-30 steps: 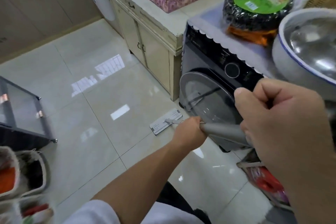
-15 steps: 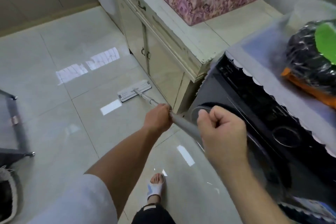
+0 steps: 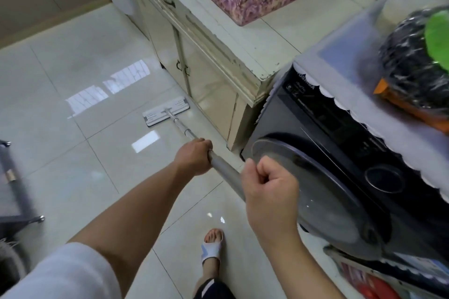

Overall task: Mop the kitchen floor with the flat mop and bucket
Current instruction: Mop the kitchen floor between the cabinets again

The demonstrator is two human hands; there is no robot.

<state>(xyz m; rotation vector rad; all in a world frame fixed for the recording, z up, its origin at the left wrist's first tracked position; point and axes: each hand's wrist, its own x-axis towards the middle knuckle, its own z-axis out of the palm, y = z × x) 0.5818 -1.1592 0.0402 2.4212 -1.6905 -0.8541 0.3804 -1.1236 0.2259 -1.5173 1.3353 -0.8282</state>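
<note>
The fingers of the right hand (image 3: 269,184) and left hand (image 3: 194,156) are closed around the mop handle (image 3: 224,170). The flat mop head (image 3: 166,111) is pressed to the tiled floor (image 3: 60,94) just beside the cabinet (image 3: 213,94). A wiping stroke is judged in hand; a pull back along the cabinet base seems called for. No bucket is seen.

Both hands grip the flat mop's handle (image 3: 223,167): the left hand (image 3: 194,156) farther down the pole, the right hand (image 3: 269,189) near its upper end. The mop head (image 3: 166,111) lies flat on the glossy tiled floor (image 3: 73,153), just beside the cream cabinet (image 3: 213,73). A dark washing machine (image 3: 340,153) stands at right.
</note>
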